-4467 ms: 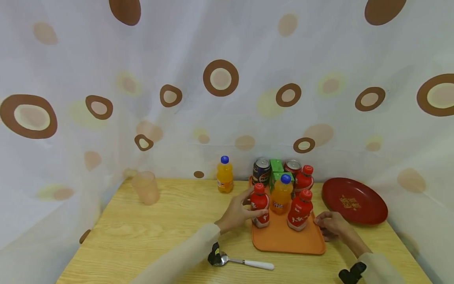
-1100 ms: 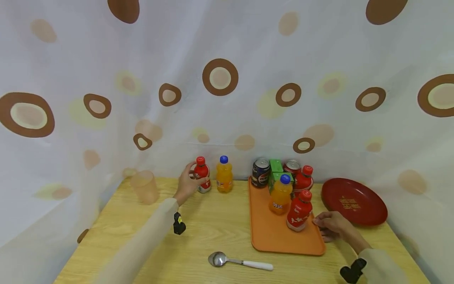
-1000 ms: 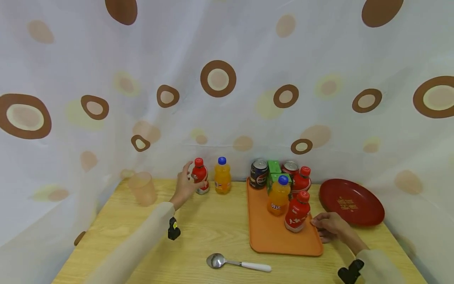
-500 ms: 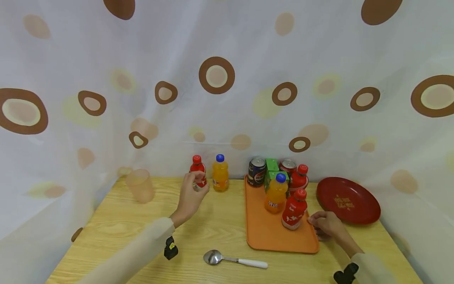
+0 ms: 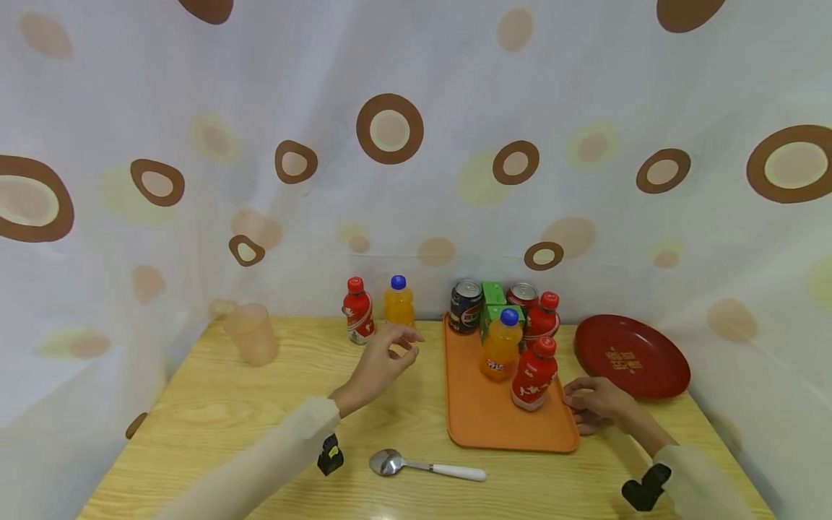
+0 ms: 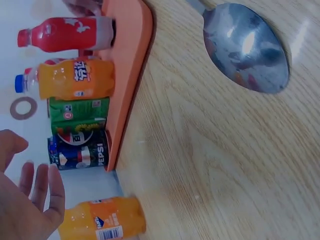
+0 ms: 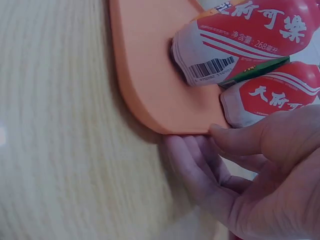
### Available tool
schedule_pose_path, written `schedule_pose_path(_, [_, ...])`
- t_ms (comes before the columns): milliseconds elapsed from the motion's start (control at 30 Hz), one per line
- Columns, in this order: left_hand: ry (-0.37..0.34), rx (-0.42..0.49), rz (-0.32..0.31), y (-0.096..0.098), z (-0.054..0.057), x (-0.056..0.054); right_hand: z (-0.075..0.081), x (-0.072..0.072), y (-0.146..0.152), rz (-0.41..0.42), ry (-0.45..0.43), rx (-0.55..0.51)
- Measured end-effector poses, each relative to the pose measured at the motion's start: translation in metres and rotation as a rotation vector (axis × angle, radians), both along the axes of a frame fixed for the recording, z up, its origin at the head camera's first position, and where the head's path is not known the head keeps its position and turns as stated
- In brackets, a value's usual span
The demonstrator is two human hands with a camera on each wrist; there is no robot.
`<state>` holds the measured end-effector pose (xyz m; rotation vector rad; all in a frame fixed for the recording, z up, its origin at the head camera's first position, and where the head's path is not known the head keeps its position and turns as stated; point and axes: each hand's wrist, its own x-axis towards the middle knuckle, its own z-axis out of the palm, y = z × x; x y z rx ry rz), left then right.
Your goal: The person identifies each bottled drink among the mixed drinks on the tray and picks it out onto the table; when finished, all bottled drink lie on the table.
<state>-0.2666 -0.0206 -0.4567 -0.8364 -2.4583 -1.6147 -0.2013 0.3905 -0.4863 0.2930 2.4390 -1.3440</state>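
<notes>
My left hand [image 5: 380, 365] hovers over the table in front of an orange soda bottle [image 5: 399, 300], holding nothing, its fingers loosely bent. Left of that bottle, a red cola bottle [image 5: 358, 312] stands upright on the table. My right hand [image 5: 601, 406] pinches the right edge of the orange tray [image 5: 481, 419]; in the right wrist view the thumb lies on the rim and the fingers bend against its side. Upright on the tray are another orange soda bottle [image 5: 500, 350], red cola bottles [image 5: 534, 379] [image 5: 542, 321], a dark Pepsi can [image 6: 80, 150], green cartons [image 5: 502, 318] and a red can [image 5: 522, 295].
A spoon [image 5: 429, 467] with a white handle lies at the table's front. At the back left stands a translucent cup [image 5: 251, 336]. A dark red plate [image 5: 632, 355] rests right of the tray. A patterned curtain [image 5: 429, 202] hangs behind the table.
My left hand has carried a red cola bottle from the tray to the table's back left, let it go, and moved back rightward. My right hand has stayed at the tray's edge.
</notes>
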Motion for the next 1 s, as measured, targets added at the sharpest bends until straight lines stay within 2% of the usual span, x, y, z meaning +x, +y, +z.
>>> schedule_pose_path(100, [-0.042, -0.003, -0.059, 0.005, -0.002, 0.004, -0.001, 0.005, 0.002, -0.009, -0.011, -0.033])
schedule_pose_path(300, [-0.117, -0.053, -0.231, 0.014, -0.003, 0.015, -0.005, 0.014, -0.004, -0.035, -0.052, -0.103])
schedule_pose_path(533, [-0.135, -0.142, -0.395, 0.035, 0.0, 0.015, 0.003, 0.01, -0.007, 0.024, -0.019, -0.018])
schedule_pose_path(667, [-0.136, -0.159, -0.424, 0.051, -0.002, 0.016, 0.008, 0.007, -0.009, 0.033, -0.044, 0.008])
schedule_pose_path(800, [-0.145, -0.157, -0.4, 0.069, -0.005, 0.023, 0.009, 0.006, -0.009, 0.027, -0.066, 0.026])
schedule_pose_path(933, [-0.147, -0.166, -0.388, 0.092, -0.009, 0.035, 0.008, 0.009, -0.006, 0.08, 0.017, 0.075])
schedule_pose_path(1000, [-0.155, -0.164, -0.363, 0.103, -0.01, 0.041, 0.008, 0.011, -0.004, 0.111, 0.076, 0.104])
